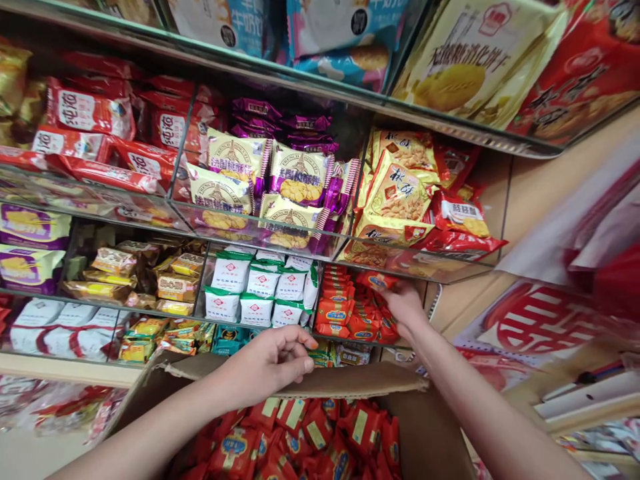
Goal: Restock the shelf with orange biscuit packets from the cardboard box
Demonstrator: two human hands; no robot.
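Observation:
My right hand [406,305] reaches into the lower shelf bin and grips a small red snack packet [376,279] at its top right. Rows of matching red packets [336,311] fill that bin beside and below my fingers. Above the flap of an open cardboard box [357,381] hovers my left hand [281,359]; its fingers are loosely curled, thumb apart, with nothing visible in them. Inside the box lies a heap of loose red packets [317,433] with blue and gold labels. My right fingertips are partly hidden behind the packet.
White-and-green packets [261,280] fill the bin to the left. Overhead runs a clear-fronted shelf [260,230] of French biscuit packets [300,175] and yellow packets [400,187]. A red-and-white bag [543,320] hangs at the right.

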